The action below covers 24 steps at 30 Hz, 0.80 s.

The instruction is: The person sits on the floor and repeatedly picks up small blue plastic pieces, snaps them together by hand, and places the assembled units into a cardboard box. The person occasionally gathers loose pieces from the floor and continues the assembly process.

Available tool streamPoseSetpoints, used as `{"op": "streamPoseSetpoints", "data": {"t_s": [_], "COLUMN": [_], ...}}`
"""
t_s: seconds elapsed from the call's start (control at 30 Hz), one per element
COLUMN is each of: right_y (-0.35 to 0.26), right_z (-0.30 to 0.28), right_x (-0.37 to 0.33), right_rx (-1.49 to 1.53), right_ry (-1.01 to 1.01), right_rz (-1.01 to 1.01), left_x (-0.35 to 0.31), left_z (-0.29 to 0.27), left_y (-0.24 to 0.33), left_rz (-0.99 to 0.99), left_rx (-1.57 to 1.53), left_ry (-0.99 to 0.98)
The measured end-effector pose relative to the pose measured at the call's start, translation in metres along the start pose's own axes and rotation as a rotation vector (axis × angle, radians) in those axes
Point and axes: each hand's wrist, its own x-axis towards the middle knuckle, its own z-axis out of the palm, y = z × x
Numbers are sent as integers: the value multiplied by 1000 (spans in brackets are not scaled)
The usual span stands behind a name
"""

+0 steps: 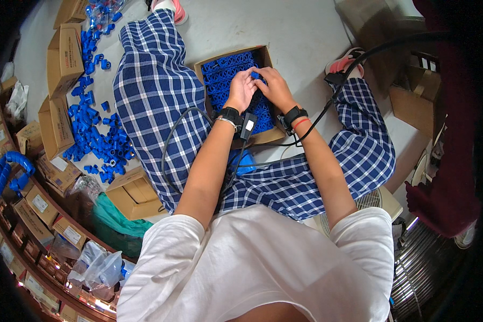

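Observation:
An open cardboard box (264, 54) stands between my legs, packed with rows of small blue plastic pieces (220, 80) that look like ring-shaped pipe fittings. Above it my two hands come together around one small blue fitting (255, 75). My left hand (242, 90) is turned palm-up and curled, its fingertips at the piece. From the other side my right hand (275, 87) bends its fingers and thumb over the same fitting. The fingers partly cover it, so its exact shape is hidden. Both wrists wear black straps with small devices.
A large heap of loose blue pipe fittings (99, 137) lies on the floor to the left. Open cardboard boxes (64, 59) line its far side, and another box (134, 193) sits by my left leg. Black cables (327, 104) run across my lap. Shelved cartons (40, 204) stand farther left.

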Motion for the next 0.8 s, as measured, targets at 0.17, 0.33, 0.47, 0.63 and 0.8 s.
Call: {"op": "streamPoseSetpoints", "data": {"t_s": [0.17, 0.33, 0.47, 0.63, 0.8], "right_y": [-2, 9, 13, 13, 18], "right_z": [-4, -15, -21, -10, 5], "right_x": [-1, 16, 28, 40, 44], "right_rx": [56, -173, -301, -505, -659], "right_ry": [43, 349, 270, 74, -39], "right_rz": [239, 153, 20, -181, -240], "left_x": [-4, -7, 5, 30, 36], "left_z": [-5, -7, -2, 2, 4], "left_y": [0, -2, 3, 13, 17], "left_rz": [256, 843, 965, 741, 648], "left_rx": [763, 1529, 1629, 1727, 1904], "left_ry": [154, 221, 191, 172, 185]}}
